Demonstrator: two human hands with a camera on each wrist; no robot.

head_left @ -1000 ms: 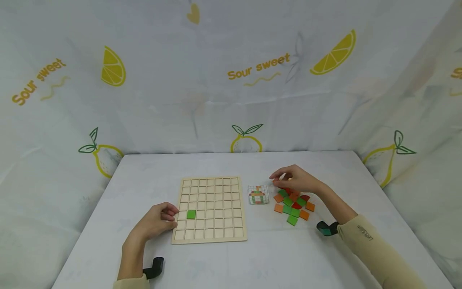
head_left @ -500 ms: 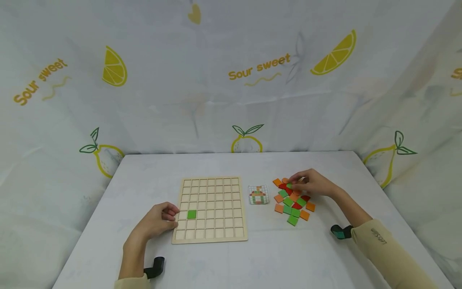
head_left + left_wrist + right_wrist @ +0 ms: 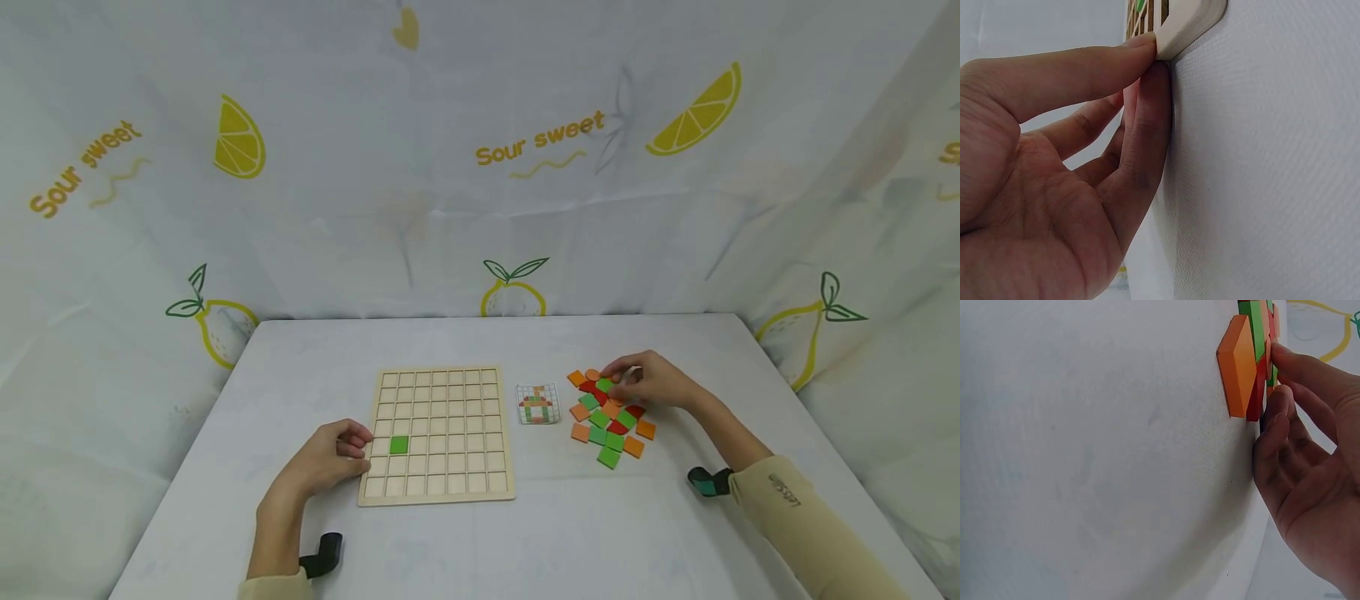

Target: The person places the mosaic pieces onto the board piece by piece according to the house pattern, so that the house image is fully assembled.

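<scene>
A light wooden grid board [image 3: 435, 503] lies on the white table, with one green square tile [image 3: 399, 445] in a cell near its left side. My left hand [image 3: 322, 458] is at the board's left edge; in the left wrist view its thumb touches the wooden corner [image 3: 1188, 25]. At the right, my right hand [image 3: 651, 379] reaches over a loose pile of orange, green and red tiles. Its thumb and forefinger are around a green tile [image 3: 604, 385] low in the pile, without a visible grip. The right wrist view shows an orange tile [image 3: 1238, 369] nearest the hand.
Between the board and the pile lies a small printed pattern card [image 3: 537, 404]. Behind the white table [image 3: 585, 533] hangs a pale cloth [image 3: 360, 217] with lemon prints. A black wrist mount [image 3: 324, 557] sits by the left sleeve.
My right hand has moved right and slightly down from the pile's far left corner, uncovering orange tiles there. More of the green tile near its fingertips now shows. The left hand stays at the board.
</scene>
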